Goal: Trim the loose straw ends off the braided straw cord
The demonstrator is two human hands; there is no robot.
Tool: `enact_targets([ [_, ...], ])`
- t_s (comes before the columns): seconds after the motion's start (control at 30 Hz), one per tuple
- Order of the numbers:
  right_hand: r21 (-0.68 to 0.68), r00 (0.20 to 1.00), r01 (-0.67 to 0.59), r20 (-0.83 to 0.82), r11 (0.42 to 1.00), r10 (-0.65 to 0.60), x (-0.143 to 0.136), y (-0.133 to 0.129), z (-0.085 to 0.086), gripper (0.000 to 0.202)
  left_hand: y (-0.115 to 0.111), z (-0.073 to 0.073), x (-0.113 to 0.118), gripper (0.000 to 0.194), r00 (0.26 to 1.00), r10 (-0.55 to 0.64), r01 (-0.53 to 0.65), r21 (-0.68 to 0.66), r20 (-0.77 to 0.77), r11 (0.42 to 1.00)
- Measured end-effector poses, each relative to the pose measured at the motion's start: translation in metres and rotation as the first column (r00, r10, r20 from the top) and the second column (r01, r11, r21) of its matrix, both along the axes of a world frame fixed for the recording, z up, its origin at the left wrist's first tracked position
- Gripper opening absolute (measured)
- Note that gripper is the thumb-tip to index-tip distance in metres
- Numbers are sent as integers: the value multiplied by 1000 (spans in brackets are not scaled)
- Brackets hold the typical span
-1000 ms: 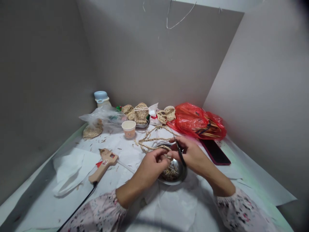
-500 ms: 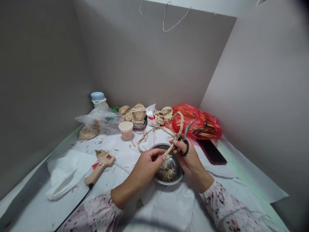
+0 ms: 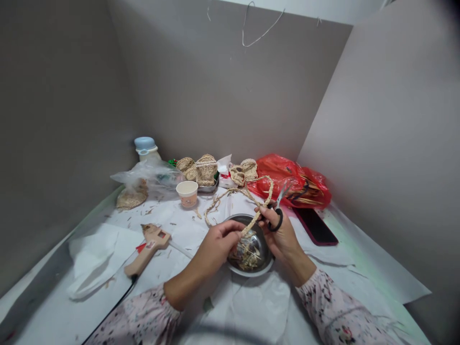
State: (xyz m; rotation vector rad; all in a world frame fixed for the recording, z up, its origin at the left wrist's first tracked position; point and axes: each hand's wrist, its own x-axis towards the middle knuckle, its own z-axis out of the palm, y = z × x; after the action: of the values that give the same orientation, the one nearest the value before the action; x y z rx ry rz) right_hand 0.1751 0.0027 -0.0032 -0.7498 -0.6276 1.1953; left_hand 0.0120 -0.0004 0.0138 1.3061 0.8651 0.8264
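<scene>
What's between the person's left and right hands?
A braided cord, held by the left hand and right hand above the metal bowl; the head view shows it.

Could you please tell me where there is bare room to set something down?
Nearer than the metal bowl, between the sleeves; also right of the phone. The back is crowded, from blue-lidded bottle to red bag.

Plain grey panels (image 3: 223, 96) rise behind and along both sides of the table (image 3: 143, 316), whose top is covered in white sheets, with pale green showing along its right edge. The left side is dimmer; the strip above the back panel is probably a white wall (image 3: 309, 10).
</scene>
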Motion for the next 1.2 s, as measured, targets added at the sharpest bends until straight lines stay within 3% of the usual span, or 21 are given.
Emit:
enact_targets([
  [0.23,11,998,66,16,998,-66,1,-2,2,34,-3,1,2,18,989,66,-46,-148,135,988],
  [0.47,21,999,39,5,999,-39,1,-1,-1,32,-3,0,1,17,993,55,-50,-58,105,997],
  [0.7,30,999,44,-5,999,-44,-1,-2,-3,32,0,2,0,20,997,48,-46,35,-58,998],
  [1.2,43,1000,0,3,999,0,-5,-6,1,34,0,1,-2,15,989,80,-57,182,-126,982],
])
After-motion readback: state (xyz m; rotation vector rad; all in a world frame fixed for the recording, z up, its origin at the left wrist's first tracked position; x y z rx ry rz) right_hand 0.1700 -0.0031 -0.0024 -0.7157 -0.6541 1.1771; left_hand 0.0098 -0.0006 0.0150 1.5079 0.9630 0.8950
